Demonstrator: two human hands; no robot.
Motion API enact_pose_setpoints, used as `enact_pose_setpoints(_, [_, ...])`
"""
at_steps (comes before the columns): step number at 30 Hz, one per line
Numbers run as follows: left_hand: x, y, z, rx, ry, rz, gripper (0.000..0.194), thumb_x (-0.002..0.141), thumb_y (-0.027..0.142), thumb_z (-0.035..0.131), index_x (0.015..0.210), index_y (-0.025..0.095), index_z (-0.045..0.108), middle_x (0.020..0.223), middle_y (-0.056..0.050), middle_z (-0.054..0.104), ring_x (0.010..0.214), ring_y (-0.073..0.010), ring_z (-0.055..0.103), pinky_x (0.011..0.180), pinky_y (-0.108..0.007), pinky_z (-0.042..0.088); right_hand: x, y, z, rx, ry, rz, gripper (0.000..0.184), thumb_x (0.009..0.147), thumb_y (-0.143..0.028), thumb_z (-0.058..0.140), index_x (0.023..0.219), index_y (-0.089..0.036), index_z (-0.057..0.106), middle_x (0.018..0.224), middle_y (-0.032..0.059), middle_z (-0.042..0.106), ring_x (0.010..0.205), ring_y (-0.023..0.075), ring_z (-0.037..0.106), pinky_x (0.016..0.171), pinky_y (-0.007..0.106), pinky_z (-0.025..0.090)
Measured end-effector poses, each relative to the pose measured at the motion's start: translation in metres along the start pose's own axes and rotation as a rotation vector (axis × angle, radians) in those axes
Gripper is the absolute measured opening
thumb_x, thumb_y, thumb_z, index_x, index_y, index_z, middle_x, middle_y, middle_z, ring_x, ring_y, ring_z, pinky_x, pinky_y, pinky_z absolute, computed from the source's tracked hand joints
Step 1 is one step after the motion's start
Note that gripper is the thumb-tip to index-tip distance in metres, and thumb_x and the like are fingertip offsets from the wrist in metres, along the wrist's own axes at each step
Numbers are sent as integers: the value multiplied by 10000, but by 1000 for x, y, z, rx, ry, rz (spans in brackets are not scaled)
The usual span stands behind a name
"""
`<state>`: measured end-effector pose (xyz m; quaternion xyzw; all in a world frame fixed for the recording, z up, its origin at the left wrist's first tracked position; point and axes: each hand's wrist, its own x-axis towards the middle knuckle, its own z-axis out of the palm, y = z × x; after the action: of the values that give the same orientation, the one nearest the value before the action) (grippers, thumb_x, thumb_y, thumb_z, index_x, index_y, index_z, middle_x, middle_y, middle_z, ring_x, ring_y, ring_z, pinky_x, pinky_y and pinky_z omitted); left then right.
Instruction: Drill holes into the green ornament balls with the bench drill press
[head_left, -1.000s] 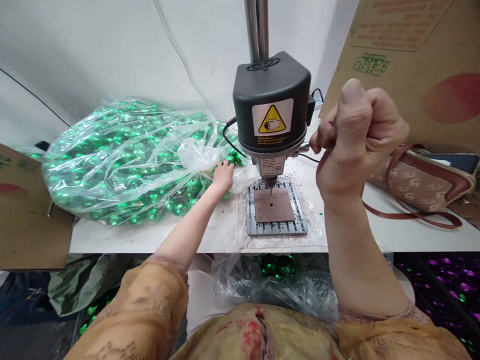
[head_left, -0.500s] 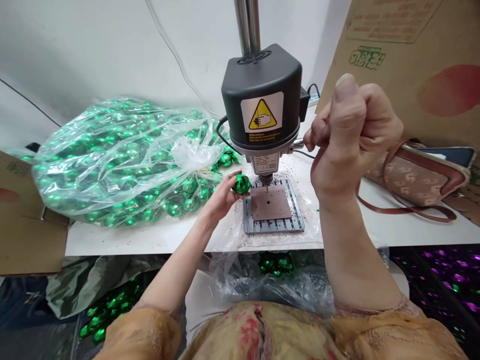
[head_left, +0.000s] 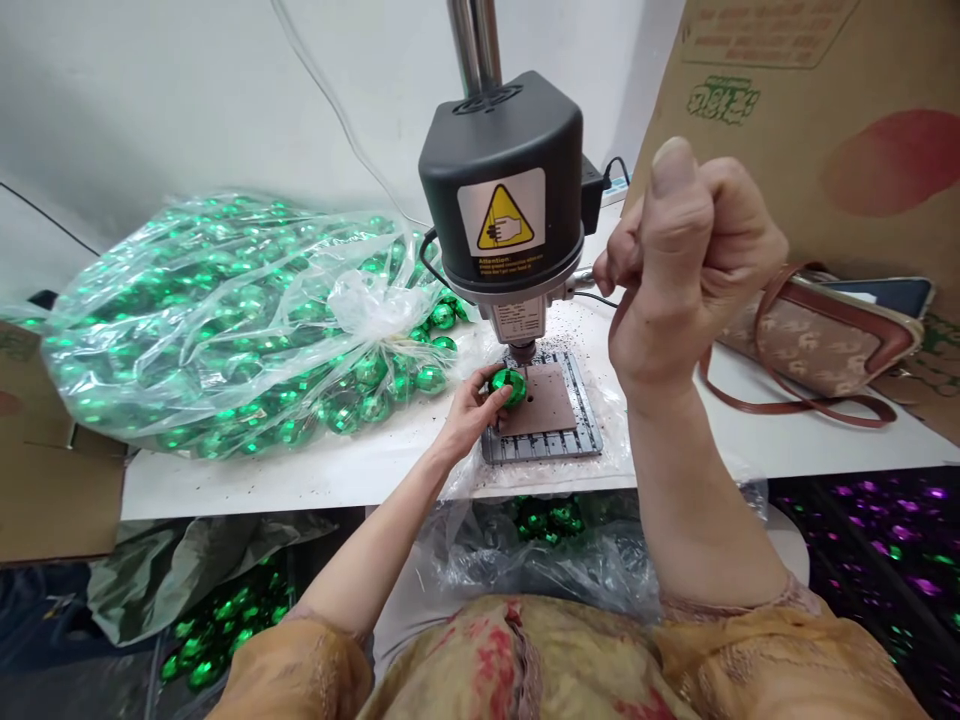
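A shiny green faceted ball [head_left: 508,387] is pinched in the fingers of my left hand [head_left: 476,408]. It is over the left part of the brown board [head_left: 551,405] on the slotted metal base [head_left: 540,448], just beside the bit under the chuck. Above stands a black bench drill press [head_left: 502,180] with a yellow hand-warning label. My right hand [head_left: 686,260] is closed at the drill press's right side, around its feed handle [head_left: 579,283]. Most of that handle is hidden inside the fist.
A large clear bag [head_left: 225,310] of green balls fills the table's left. A brown purse [head_left: 825,340] with a strap and a tall cardboard box [head_left: 795,130] stand on the right. Dark shavings surround the base. Purple balls [head_left: 892,530] lie below the table at right.
My left hand has moved right with the green ball, from the base's left edge to over the board near the bit. My right hand keeps its grip. The camera view has shifted slightly.
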<state>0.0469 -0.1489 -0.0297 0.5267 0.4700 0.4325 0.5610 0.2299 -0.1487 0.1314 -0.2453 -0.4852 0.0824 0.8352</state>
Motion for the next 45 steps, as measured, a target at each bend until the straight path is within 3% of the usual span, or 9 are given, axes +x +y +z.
enact_pose_setpoints(5, [4,-6,4,85,-28,47,748,744,605,866,1314,176,640,886,-26,717,589,-101,588,507,-224,467,-1,0,2,29,13,-4,488,965,-399,559,638,-190,263,621,-62,225,505,-22,386,582,217,291])
enact_pose_setpoints(14, [6,-10,22,514,28,368,432,802,351,855,1183,210,709,1139,-66,706,931,-184,678,750,-275,543,-2,-3,1,30,7,20,515,941,-459,579,614,-192,285,584,-60,261,505,0,388,563,224,295])
enact_pose_setpoints(20, [7,-13,26,484,37,375,457,821,338,852,1227,202,694,1112,-70,719,972,-208,694,850,-325,576,-5,1,1,29,18,8,514,932,-500,603,637,-205,303,563,-69,323,490,16,374,547,265,284])
enact_pose_setpoints(26, [8,-16,25,495,23,384,464,829,384,847,1229,208,691,1147,-77,712,1019,-226,687,879,-347,572,-21,9,-7,42,54,-63,544,960,-437,597,622,-222,229,512,-58,253,456,48,319,486,299,269])
enact_pose_setpoints(34, [7,-15,27,461,16,371,456,831,404,839,1212,202,692,1168,-90,696,1063,-250,677,914,-368,554,-31,23,-11,42,117,-215,557,949,-384,593,616,-187,192,518,-44,187,468,37,196,464,263,228])
enact_pose_setpoints(45, [6,-14,27,459,12,372,439,841,378,834,1217,201,692,1189,-96,682,1132,-274,663,983,-394,537,-40,32,-20,170,19,-327,430,921,-195,529,649,-181,196,531,-57,215,438,25,185,430,220,298])
